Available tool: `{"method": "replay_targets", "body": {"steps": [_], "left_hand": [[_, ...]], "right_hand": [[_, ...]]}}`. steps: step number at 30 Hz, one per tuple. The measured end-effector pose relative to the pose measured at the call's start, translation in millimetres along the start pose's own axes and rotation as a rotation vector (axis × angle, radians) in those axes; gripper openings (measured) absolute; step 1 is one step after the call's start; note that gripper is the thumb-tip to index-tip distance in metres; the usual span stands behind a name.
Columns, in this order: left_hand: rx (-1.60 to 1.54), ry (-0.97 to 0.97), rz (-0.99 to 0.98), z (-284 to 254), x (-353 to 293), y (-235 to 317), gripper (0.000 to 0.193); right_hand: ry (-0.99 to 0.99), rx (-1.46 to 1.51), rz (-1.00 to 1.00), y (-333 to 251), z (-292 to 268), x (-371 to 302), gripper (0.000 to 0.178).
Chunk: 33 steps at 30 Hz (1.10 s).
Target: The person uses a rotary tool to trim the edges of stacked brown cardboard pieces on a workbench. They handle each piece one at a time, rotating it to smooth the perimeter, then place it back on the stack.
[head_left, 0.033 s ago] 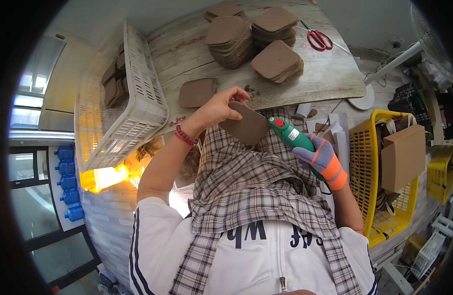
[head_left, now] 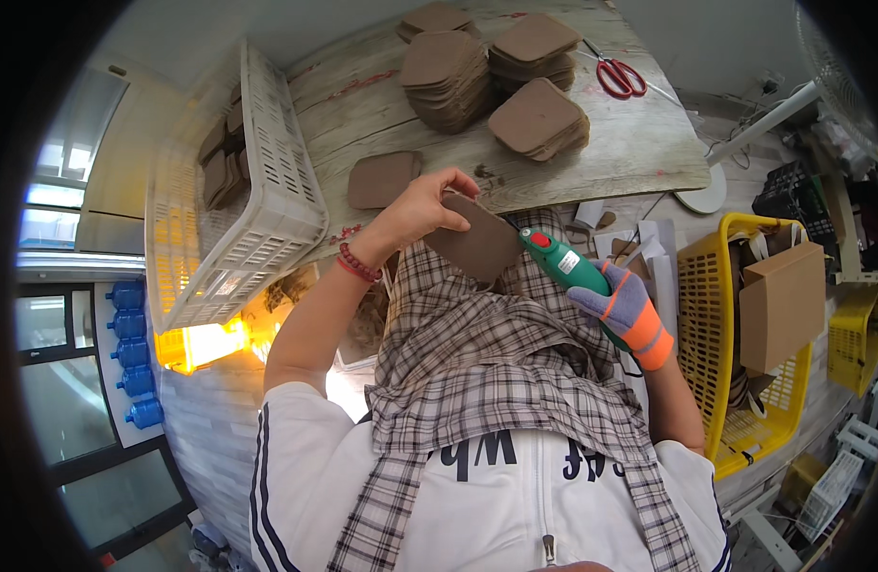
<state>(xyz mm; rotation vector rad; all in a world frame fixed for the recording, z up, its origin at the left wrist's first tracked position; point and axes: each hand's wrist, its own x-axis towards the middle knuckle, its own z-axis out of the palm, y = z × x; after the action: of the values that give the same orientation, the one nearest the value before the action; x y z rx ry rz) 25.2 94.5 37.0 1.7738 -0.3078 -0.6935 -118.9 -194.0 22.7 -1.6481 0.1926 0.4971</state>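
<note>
My bare left hand (head_left: 429,205), with a red bead bracelet at the wrist, pinches a flat brown piece with rounded corners (head_left: 477,240) by its far left corner. The piece hangs tilted over my lap, off the table's front edge. In my right hand (head_left: 622,310), inside a purple and orange glove, is a green handheld power tool (head_left: 558,262) with a red switch. Its tip meets the right edge of the brown piece; I cannot tell whether it touches. Beyond my left hand, more brown pieces (head_left: 382,179) lie on the table.
Stacks of similar brown pieces (head_left: 449,81) and red-handled scissors (head_left: 620,78) occupy the far part of the wooden table (head_left: 639,143). At left, a white slotted crate (head_left: 286,181) holds more pieces. A yellow basket (head_left: 701,334) with a cardboard box (head_left: 782,305) stands right.
</note>
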Motion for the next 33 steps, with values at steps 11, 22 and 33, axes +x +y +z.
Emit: {"method": "replay_targets", "body": {"steps": [11, 22, 33], "left_hand": [[-0.234, 0.235, -0.043, -1, -6, -10, 0.012], [-0.128, 0.103, -0.081, 11, -7, -9, 0.015], [-0.288, 0.176, -0.027, -8, -16, -22, 0.011]], "right_hand": [[0.049, -0.130, -0.041, -8, 17, 1, 0.051], [0.054, -0.114, -0.132, -7, 26, 7, 0.050], [0.016, 0.062, -0.096, -21, 36, 15, 0.046]]}}
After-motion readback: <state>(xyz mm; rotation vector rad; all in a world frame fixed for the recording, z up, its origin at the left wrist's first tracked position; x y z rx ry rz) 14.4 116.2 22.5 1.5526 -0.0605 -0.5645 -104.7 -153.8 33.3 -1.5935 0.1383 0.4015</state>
